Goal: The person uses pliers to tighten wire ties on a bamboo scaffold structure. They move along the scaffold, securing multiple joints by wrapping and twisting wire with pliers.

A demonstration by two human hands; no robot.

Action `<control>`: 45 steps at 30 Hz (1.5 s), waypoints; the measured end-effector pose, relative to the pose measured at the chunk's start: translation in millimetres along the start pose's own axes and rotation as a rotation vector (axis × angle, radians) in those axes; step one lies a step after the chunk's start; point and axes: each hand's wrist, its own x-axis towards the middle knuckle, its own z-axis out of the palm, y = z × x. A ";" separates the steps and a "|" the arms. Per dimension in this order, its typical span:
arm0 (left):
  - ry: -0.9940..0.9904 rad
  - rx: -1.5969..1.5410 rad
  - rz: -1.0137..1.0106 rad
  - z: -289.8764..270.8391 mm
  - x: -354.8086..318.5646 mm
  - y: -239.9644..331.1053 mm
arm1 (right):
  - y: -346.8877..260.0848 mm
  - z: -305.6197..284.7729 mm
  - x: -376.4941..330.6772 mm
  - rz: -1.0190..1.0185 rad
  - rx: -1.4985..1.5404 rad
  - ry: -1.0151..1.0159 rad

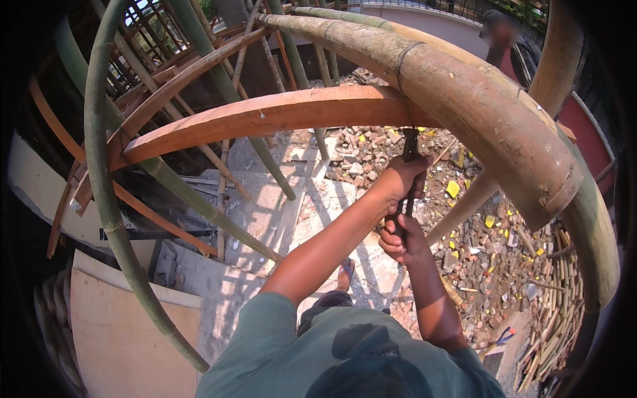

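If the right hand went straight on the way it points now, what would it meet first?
Probably the left hand or its wrist, just ahead of the right hand on the same dark tool. Their separation in depth is unclear from this single view.

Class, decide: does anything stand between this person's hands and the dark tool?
Nothing visible does: the left hand and, below it, the right hand grip the dark tool directly. Its upper end is by the lower edge of the wooden beam.
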 end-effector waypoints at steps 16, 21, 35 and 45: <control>-0.143 -0.248 0.243 -16.1 2.1 0.9 | -9.1 2.4 -6.6 0.044 -0.062 -0.084; -0.085 -0.126 0.151 -18.0 12.5 9.7 | 5.5 -4.4 16.7 0.019 0.276 -0.522; 0.047 0.390 0.293 3.0 14.7 13.6 | -26.0 15.5 -14.3 -0.356 -1.153 0.665; -0.208 -0.200 0.051 -6.9 28.3 3.5 | 8.7 -21.0 21.6 -0.029 0.263 -0.465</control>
